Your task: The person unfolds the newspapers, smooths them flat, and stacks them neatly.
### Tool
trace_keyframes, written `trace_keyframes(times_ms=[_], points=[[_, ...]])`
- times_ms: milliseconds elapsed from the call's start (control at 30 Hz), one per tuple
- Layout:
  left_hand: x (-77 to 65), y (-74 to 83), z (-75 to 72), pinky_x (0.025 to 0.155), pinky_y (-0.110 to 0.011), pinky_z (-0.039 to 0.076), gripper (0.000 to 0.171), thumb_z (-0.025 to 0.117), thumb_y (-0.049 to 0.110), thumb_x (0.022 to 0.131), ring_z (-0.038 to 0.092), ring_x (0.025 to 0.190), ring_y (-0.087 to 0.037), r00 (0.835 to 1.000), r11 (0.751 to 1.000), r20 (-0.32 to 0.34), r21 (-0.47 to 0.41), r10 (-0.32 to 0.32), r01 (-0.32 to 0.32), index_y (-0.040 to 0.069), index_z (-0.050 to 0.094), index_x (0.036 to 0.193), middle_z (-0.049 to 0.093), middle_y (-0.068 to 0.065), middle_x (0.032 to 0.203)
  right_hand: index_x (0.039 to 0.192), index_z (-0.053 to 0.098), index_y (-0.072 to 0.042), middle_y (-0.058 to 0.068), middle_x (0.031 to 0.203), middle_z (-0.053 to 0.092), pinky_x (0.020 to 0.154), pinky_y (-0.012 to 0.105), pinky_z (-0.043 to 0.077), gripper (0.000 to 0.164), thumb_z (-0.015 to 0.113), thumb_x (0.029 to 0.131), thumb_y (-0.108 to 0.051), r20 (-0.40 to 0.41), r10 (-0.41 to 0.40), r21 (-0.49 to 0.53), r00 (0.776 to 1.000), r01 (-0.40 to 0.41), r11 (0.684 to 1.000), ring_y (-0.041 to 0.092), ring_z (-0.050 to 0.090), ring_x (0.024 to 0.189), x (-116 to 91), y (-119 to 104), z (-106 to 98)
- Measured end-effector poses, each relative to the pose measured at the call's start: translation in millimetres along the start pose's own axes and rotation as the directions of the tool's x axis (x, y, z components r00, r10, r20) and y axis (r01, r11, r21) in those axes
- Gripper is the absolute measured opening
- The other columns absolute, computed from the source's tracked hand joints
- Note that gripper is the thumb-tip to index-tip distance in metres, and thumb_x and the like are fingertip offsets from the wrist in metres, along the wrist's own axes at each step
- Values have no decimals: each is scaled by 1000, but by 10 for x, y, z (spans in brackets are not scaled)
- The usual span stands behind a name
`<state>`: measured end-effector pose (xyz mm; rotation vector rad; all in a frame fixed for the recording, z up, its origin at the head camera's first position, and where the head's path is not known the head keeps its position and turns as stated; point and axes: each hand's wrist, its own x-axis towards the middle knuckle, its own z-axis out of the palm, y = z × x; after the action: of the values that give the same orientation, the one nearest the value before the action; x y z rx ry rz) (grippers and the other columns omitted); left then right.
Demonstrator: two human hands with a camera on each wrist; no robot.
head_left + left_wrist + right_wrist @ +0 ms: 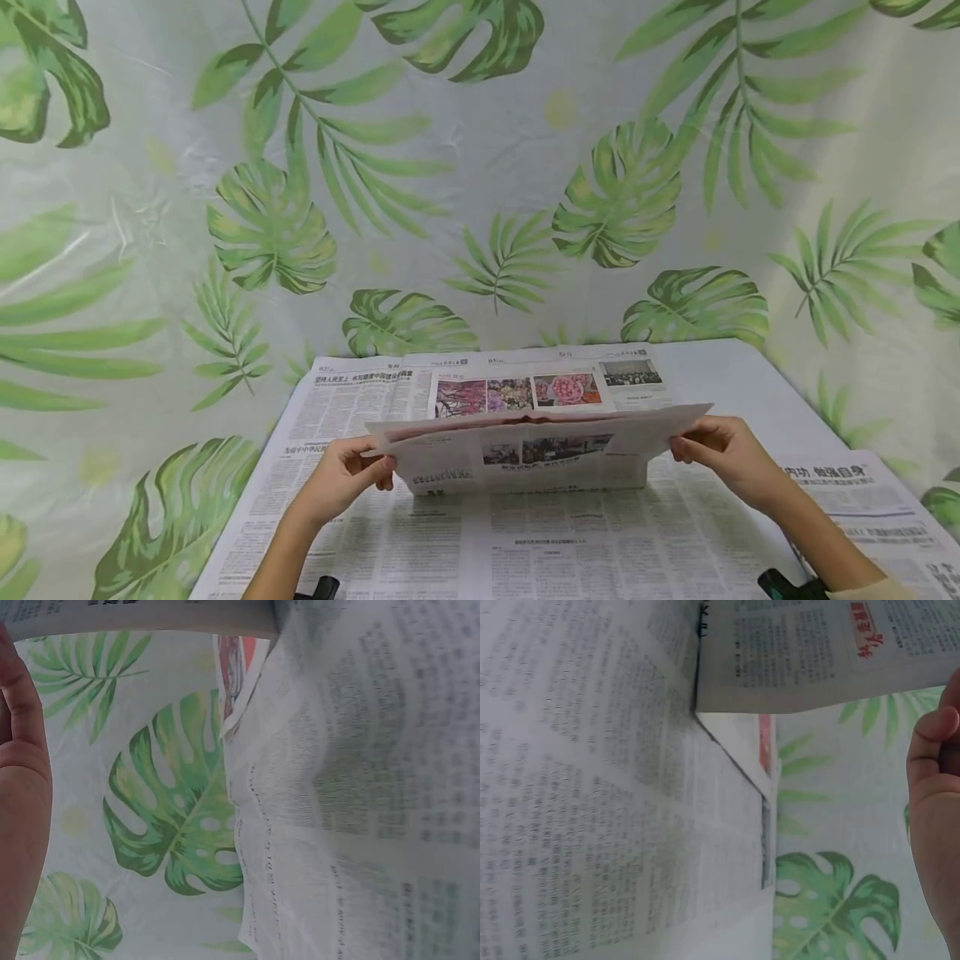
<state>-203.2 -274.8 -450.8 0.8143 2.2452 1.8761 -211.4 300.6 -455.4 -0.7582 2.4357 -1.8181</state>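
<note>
Both hands are pinching a folded newspaper (pixel 528 454) by its upper corners: the left hand (pixel 347 477) is gripping one end, the right hand (pixel 722 457) the other. The paper is hanging between them, just above more newsprint (pixel 570 542) covering the surface. It looks light, limp and easily torn, so edges suit gripping. The Chinese headlines are too small to read.

You are looking at newspaper sheets (pixel 570 542) carrying Chinese print too small to read; only a bold headline at the right edge (pixel 828 475) is showing characters like "内功" and "自身".
</note>
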Motion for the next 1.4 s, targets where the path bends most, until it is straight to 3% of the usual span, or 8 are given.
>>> trace_keyframes(times_ms=[133,267,367,500,733,933,1133,1400], points=[[-70,-60,20,72,-39,63,16,60,-6,100,74,80,-11,999,999,31,-52,-5,7,-1,73,107,77,-1,97,116,69,7,-7,102,74,76,28,58,21,54,103,7,63,-9,47,998,6,999,7,69,87,-67,-9,-6],[-127,-120,27,74,-37,63,21,60,-10,97,74,87,-11,994,994,85,-93,68,-60,0,74,110,76,1,107,116,72,2,-3,111,72,76,30,59,27,53,99,14,131,-71,148,989,52,988,8,68,94,-135,-9,0],[-154,-157,32,80,-31,62,26,59,-16,95,72,97,-10,977,983,138,-116,161,-145,-1,75,109,74,2,112,116,72,1,2,116,70,79,30,59,37,52,94,23,187,-201,248,962,152,957,12,66,102,-167,17,6],[-198,-178,34,88,-26,59,30,56,-19,95,69,108,-10,958,969,196,-169,211,-179,-1,75,110,74,0,114,123,68,6,10,120,68,89,28,57,47,44,91,32,269,-346,348,899,244,905,16,64,109,-175,53,20],[-233,-210,51,94,-27,58,34,54,-20,95,68,112,-12,928,944,280,-286,247,-165,-2,74,115,73,-4,118,125,68,5,10,122,68,90,33,55,50,43,91,31,366,-366,363,856,231,903,20,61,109,-228,95,37],[-287,-302,58,93,-31,58,35,53,-22,95,68,111,-13,930,946,300,-302,214,-120,-4,74,116,72,-5,119,122,71,3,13,118,69,83,36,54,49,47,90,31,378,-343,301,860,237,924,21,63,103,-254,141,59],[-333,-380,74,92,-33,60,21,61,-13,96,70,107,-14,955,984,288,-179,68,-16,-6,74,111,73,-15,114,120,72,0,12,116,68,79,36,55,47,48,91,29,397,-304,237,866,223,946,20,64,99,-267,218,113],[-332,-405,73,93,-40,59,16,68,3,97,71,107,-16,940,1000,342,-21,-5,13,-2,76,110,70,-27,114,119,73,-3,13,114,68,68,37,51,44,52,93,25,454,-267,225,850,181,958,20,63,94,-291,348,196]])
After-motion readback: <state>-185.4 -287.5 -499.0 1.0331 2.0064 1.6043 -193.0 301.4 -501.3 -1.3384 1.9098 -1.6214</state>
